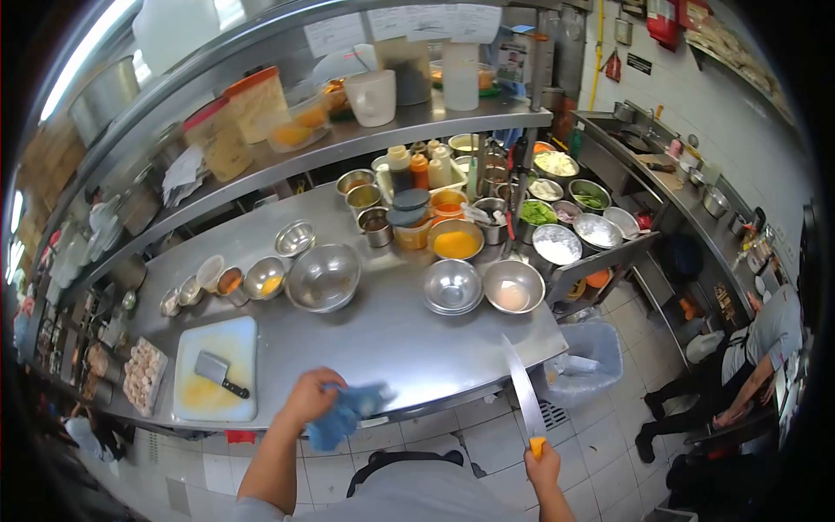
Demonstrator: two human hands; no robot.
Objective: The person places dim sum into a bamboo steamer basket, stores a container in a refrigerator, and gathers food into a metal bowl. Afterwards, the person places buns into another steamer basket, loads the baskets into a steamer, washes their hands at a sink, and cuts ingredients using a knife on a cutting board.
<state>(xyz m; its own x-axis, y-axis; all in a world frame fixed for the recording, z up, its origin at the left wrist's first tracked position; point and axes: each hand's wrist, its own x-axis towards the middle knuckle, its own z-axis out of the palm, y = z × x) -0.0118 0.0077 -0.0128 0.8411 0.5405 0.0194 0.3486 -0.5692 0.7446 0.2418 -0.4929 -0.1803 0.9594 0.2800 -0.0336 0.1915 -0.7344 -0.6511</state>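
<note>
At the front edge of the steel counter, my left hand (313,397) is closed on a blue cloth (337,419), which hangs partly past the edge. A blurred end of the cloth reaches over the counter to the right. Off to the right, my right hand (544,470) grips the yellow handle of a long knife (524,391). Its broad blade points away from me, with the tip near the counter's right front corner. A cleaver (212,369) with a dark handle lies on a yellow-stained white cutting board (243,339), left of my left hand.
Steel bowls (323,277) stand along the middle of the counter (383,348). Sauce bottles (419,170) and ingredient bowls fill the back right. A lined bin (600,370) stands by the right corner. A shelf (435,119) overhangs the back. Another person (748,357) is at far right.
</note>
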